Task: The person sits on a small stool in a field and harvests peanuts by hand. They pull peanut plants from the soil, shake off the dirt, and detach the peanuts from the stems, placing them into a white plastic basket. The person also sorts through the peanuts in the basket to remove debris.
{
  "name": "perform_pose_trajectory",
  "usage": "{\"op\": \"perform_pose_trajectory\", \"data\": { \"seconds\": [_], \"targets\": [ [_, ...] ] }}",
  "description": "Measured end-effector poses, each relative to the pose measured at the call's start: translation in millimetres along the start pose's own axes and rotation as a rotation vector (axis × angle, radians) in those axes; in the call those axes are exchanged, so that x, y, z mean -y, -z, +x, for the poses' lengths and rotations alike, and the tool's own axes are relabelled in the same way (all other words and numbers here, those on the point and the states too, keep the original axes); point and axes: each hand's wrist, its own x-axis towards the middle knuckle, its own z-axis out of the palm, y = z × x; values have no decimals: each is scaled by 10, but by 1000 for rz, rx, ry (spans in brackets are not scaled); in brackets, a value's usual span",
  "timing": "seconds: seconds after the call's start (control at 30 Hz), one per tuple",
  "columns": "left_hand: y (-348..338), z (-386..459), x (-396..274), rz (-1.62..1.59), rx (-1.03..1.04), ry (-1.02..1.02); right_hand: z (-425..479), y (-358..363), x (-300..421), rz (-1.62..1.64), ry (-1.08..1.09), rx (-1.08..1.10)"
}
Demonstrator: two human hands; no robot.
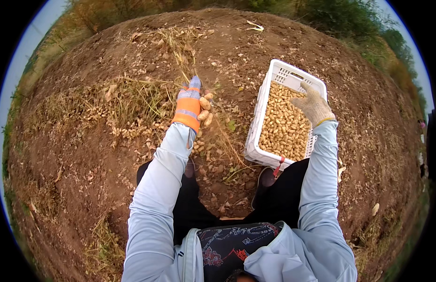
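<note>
My left hand (188, 105), in an orange and grey glove, grips a peanut plant. Its pods (204, 110) and thin roots (223, 135) hang out on the right side of the glove, and dry stems (181, 53) reach away above it. Over the right part of a white plastic crate (253, 144) is my right hand (313, 105), in a cream knit glove. Thumb and fingers are spread, with nothing seen between them. Loose unshelled peanuts (284, 123) fill much of the crate. A red strip (278, 167) is tied to its near rim.
A row of pulled peanut plants (133, 102) with pods lies on the brown soil to the left. More pods (198, 146) rest below my left hand. My shoe (267, 178) is close to the crate's near side. Bushes (337, 21) line the far edge.
</note>
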Motion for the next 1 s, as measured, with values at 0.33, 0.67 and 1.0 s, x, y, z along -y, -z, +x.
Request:
{"op": "perform_pose_trajectory", "data": {
  "seconds": [0.33,0.67,1.0],
  "targets": [
    [-66,225,398,332,-60,-520,-542,-595,1259,342,684,94],
    [19,342,448,514,-84,-557,-496,-654,1541,350,470,302],
    [71,433,535,450,-60,-568,-614,-770,1557,439,289,223]
  ]
}}
